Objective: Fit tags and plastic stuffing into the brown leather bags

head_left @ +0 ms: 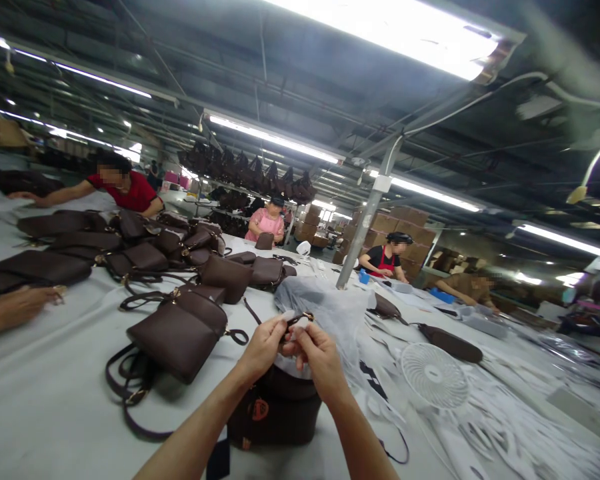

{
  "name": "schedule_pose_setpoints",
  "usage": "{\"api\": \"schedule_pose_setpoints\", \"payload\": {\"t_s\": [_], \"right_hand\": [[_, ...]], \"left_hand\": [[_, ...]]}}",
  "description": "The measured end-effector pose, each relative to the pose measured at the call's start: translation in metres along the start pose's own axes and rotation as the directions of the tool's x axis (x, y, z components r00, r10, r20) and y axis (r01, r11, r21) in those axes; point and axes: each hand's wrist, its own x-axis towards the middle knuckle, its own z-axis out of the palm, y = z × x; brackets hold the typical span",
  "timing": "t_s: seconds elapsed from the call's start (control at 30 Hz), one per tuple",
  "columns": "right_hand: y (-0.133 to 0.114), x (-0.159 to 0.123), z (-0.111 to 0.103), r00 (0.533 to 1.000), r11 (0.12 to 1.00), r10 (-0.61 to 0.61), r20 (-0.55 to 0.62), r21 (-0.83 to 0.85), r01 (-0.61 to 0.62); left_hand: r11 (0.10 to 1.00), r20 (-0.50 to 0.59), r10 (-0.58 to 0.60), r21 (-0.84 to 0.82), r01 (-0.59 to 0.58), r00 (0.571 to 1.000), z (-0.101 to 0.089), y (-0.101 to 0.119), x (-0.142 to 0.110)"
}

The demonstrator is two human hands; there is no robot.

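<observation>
In front of me a dark brown leather bag (280, 417) stands upright, with an orange-red round mark on its side and white lining or paper at its top. Above its opening my left hand (266, 343) is closed in a pinch on a scrap of thin white wrapping (286, 316). My right hand (323, 357) pinches the same white material close beside it, thumb and fingers together. Between the two hands shows a dark strap with gold-coloured hardware (307, 316). Fingers partly hide how the wrapping and strap meet.
Left of me lie several brown bags (180, 330) with straps. Behind my hands is a translucent plastic sheet (325, 310). A white fan (435, 377) and white strips (520, 427) are at right. A metal post (363, 233) rises beyond. A co-worker's hand (23, 310) reaches in from the left.
</observation>
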Motion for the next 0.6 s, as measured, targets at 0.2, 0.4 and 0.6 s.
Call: {"api": "schedule_pose_setpoints", "payload": {"t_s": [0.2, 0.4, 0.6], "right_hand": [[-0.004, 0.005, 0.002, 0.994, 0.994, 0.107, -0.025, -0.022, -0.108], [-0.010, 0.003, -0.003, 0.982, 0.981, 0.188, 0.006, -0.046, -0.188], [-0.014, 0.002, -0.007, 0.974, 0.974, 0.226, 0.034, -0.041, -0.224]], "left_hand": [[0.993, -0.070, 0.057, 0.111, -0.049, 0.996, 0.003, -0.004, -0.002], [0.982, -0.052, 0.128, 0.145, -0.120, 0.990, 0.007, 0.001, -0.006], [0.973, -0.056, 0.152, 0.186, -0.140, 0.987, 0.008, -0.003, -0.009]]}}
